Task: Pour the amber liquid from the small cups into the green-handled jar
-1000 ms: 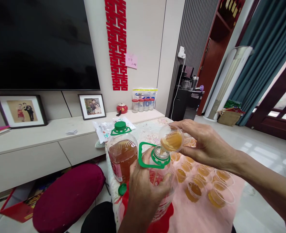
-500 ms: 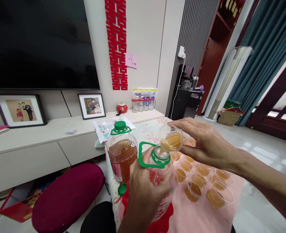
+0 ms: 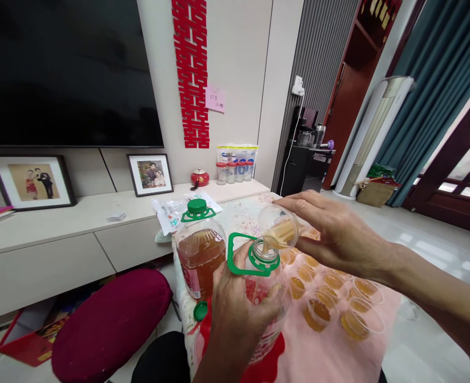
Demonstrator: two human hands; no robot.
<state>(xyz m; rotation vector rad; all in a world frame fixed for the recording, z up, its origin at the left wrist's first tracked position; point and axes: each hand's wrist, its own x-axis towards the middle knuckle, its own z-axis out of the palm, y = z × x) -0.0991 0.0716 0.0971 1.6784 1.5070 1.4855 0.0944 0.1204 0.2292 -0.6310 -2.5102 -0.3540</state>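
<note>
My left hand (image 3: 245, 306) is wrapped round the neck and shoulder of a clear plastic jug (image 3: 277, 314) with a green handle ring (image 3: 232, 260). The jug's mouth is uncapped, and it stands on a red mat (image 3: 275, 360). My right hand (image 3: 326, 226) grips a clear plastic cup (image 3: 278, 227), tilted with its rim at the jug's mouth. Amber liquid in the cup runs into the opening. A loose green cap (image 3: 200, 310) lies left of my left hand. Behind it stands a second jug (image 3: 202, 255), capped in green and partly filled with reddish-brown liquid.
Several cups of amber liquid (image 3: 318, 311) stand on the pink cloth (image 3: 315, 356) to the right. A maroon stool (image 3: 113, 324) is at the lower left. Behind the table runs a white cabinet (image 3: 95, 218) with framed photos (image 3: 150, 175) and red-lidded jars (image 3: 232, 173).
The cup in my right hand has shifted slightly left and holds less liquid. My left hand and the jug have stayed where they were.
</note>
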